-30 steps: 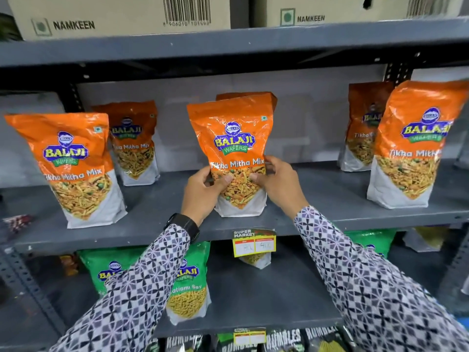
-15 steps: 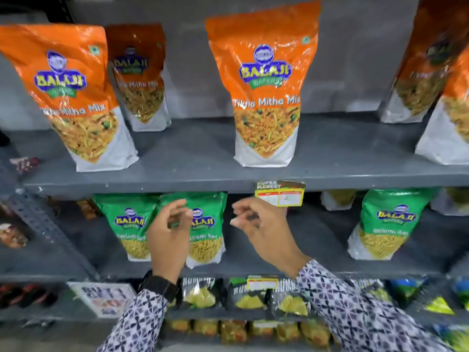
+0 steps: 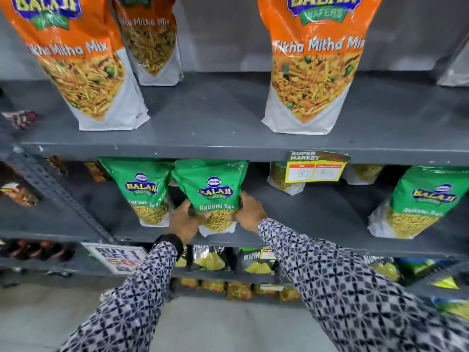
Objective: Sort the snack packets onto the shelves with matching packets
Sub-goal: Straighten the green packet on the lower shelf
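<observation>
A green Ratlami Sev packet (image 3: 214, 189) stands on the middle grey shelf (image 3: 317, 240). My left hand (image 3: 184, 221) grips its lower left side and my right hand (image 3: 250, 212) grips its lower right side. A second green packet (image 3: 143, 189) stands just left of it, partly overlapped. Another green packet (image 3: 421, 201) stands far right on the same shelf. On the upper shelf (image 3: 215, 146) stand orange Tikha Mitha Mix packets: one at centre right (image 3: 314, 72), one at left (image 3: 78, 67), one behind it (image 3: 152, 39).
A yellow price tag (image 3: 316, 167) hangs from the upper shelf's front edge. Pale sev packets (image 3: 283, 177) sit at the back of the middle shelf. Dark packets (image 3: 253, 260) fill the lower shelves. A promo sign (image 3: 115, 257) hangs at lower left. Grey floor lies below.
Both hands left the orange packet standing on the upper shelf, dropped to the shelf below and closed on the green Ratlami Sev packet. The view tilted down and moved closer.
</observation>
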A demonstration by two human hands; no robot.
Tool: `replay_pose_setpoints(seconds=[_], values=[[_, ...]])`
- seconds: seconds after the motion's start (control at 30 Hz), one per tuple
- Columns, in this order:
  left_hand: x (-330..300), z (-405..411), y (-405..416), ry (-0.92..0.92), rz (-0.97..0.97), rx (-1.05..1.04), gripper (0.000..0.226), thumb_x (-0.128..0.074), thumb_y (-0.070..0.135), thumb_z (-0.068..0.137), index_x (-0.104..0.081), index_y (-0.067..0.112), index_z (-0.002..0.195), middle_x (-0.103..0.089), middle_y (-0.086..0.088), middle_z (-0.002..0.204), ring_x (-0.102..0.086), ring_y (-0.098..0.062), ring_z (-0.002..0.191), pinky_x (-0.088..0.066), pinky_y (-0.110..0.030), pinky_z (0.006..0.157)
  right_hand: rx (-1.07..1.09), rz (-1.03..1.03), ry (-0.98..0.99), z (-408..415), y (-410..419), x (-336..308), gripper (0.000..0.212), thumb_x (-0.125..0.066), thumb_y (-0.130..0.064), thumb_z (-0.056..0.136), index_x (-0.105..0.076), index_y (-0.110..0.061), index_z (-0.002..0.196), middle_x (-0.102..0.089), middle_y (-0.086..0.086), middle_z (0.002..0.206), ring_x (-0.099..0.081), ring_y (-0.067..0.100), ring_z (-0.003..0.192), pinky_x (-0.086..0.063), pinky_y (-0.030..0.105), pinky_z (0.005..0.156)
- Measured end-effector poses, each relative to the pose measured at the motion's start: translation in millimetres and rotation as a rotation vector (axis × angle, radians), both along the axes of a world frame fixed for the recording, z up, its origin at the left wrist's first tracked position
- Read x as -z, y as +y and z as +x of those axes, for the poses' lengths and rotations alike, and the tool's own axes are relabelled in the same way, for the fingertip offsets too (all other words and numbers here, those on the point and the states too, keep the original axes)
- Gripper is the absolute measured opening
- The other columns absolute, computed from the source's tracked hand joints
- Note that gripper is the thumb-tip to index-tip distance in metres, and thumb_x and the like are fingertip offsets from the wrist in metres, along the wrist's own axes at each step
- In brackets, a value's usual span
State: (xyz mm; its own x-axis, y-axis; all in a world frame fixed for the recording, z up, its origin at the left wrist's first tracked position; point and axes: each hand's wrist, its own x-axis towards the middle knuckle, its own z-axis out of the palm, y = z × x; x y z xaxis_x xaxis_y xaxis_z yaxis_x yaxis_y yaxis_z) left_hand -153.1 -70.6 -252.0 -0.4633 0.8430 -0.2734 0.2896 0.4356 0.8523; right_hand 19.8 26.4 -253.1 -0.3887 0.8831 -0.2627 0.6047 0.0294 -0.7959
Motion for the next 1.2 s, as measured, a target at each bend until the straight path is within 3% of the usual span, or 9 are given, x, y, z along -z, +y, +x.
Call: replay_pose_setpoints(seconds=[0.03, 0.17, 0.3, 0.37, 0.6, 0.73, 0.93, 1.1, 1.2], values=[[2, 0, 3, 0.015, -0.004, 0.006, 0.065, -0.079, 0.029, 0.09, -0.051, 0.009, 0.145, -0.065, -0.003, 0.127, -0.061, -0.032, 0.127, -0.047, -0.043, 0.106, 0.012, 0.005, -0.001, 0, 2, 2, 0.069, -0.088, -0.007, 0.077, -0.058, -0.009, 0.138, -0.074, 0.014, 0.127, -0.071, 0.029, 0.114, -0.057, 0.032, 0.087], [18, 6, 17, 0.026, 0.027, 0.044, 0.061, -0.083, 0.035, 0.082, -0.06, 0.017, 0.135, -0.072, -0.005, 0.13, -0.067, -0.03, 0.122, -0.052, -0.051, 0.108, 0.066, 0.041, 0.012, 19, 6, 7, 0.054, -0.086, -0.007, 0.079, -0.067, -0.014, 0.129, -0.077, 0.01, 0.12, -0.073, 0.025, 0.108, -0.057, 0.031, 0.089], [20, 37, 32, 0.08, 0.079, 0.093, 0.04, -0.084, 0.03, 0.081, -0.067, 0.023, 0.117, -0.077, 0.002, 0.115, -0.072, -0.024, 0.109, -0.057, -0.042, 0.099, 0.085, 0.102, -0.039, 57, 12, 8, 0.051, -0.086, -0.015, 0.077, -0.07, -0.018, 0.125, -0.078, 0.008, 0.116, -0.072, 0.026, 0.107, -0.057, 0.034, 0.093], [14, 61, 38, 0.067, 0.108, 0.123, 0.039, -0.083, 0.021, 0.084, -0.067, 0.017, 0.12, -0.075, 0.002, 0.113, -0.071, -0.022, 0.107, -0.054, -0.034, 0.094, 0.114, 0.126, -0.066, 80, 15, 8, 0.05, -0.086, -0.02, 0.075, -0.07, -0.02, 0.123, -0.078, 0.006, 0.112, -0.072, 0.026, 0.106, -0.059, 0.038, 0.092], [12, 120, 58, -0.011, 0.108, 0.219, 0.044, -0.081, 0.017, 0.088, -0.064, 0.015, 0.129, -0.074, 0.001, 0.117, -0.068, -0.017, 0.106, -0.054, -0.033, 0.099, 0.183, 0.137, -0.115, 144, 22, 8, 0.045, -0.085, -0.027, 0.077, -0.069, -0.022, 0.119, -0.078, 0.002, 0.106, -0.074, 0.025, 0.097, -0.059, 0.037, 0.087], [13, 137, 63, -0.01, 0.1, 0.248, 0.042, -0.081, 0.018, 0.088, -0.065, 0.017, 0.127, -0.072, 0.004, 0.115, -0.068, -0.017, 0.108, -0.054, -0.034, 0.099, 0.197, 0.154, -0.098, 164, 23, 13, 0.045, -0.086, -0.027, 0.077, -0.069, -0.024, 0.118, -0.079, 0.001, 0.106, -0.076, 0.024, 0.093, -0.062, 0.043, 0.089], [12, 146, 63, 0.028, 0.088, 0.226, 0.039, -0.081, 0.016, 0.088, -0.065, 0.016, 0.123, -0.069, 0.006, 0.11, -0.065, -0.014, 0.102, -0.049, -0.027, 0.092, 0.209, 0.15, -0.088, 173, 20, 16, 0.044, -0.086, -0.023, 0.08, -0.069, -0.015, 0.121, -0.078, 0.005, 0.108, -0.065, 0.019, 0.089, -0.05, 0.028, 0.082], [10, 145, 61, 0.042, 0.055, 0.269, 0.04, -0.078, 0.019, 0.091, -0.063, 0.016, 0.129, -0.069, 0.006, 0.114, -0.065, -0.014, 0.109, -0.051, -0.029, 0.096, 0.207, 0.121, -0.084, 173, 20, 16, 0.049, -0.086, -0.023, 0.079, -0.067, -0.015, 0.123, -0.077, 0.006, 0.11, -0.071, 0.026, 0.1, -0.058, 0.037, 0.092], [11, 145, 56, 0.035, 0.061, 0.301, 0.047, -0.076, 0.021, 0.093, -0.06, 0.018, 0.137, -0.071, 0.0, 0.13, -0.065, -0.022, 0.127, -0.049, -0.031, 0.103, 0.205, 0.106, -0.079, 173, 17, 11, 0.054, -0.086, -0.024, 0.079, -0.063, -0.015, 0.127, -0.075, 0.004, 0.114, -0.071, 0.03, 0.11, -0.055, 0.035, 0.092]])
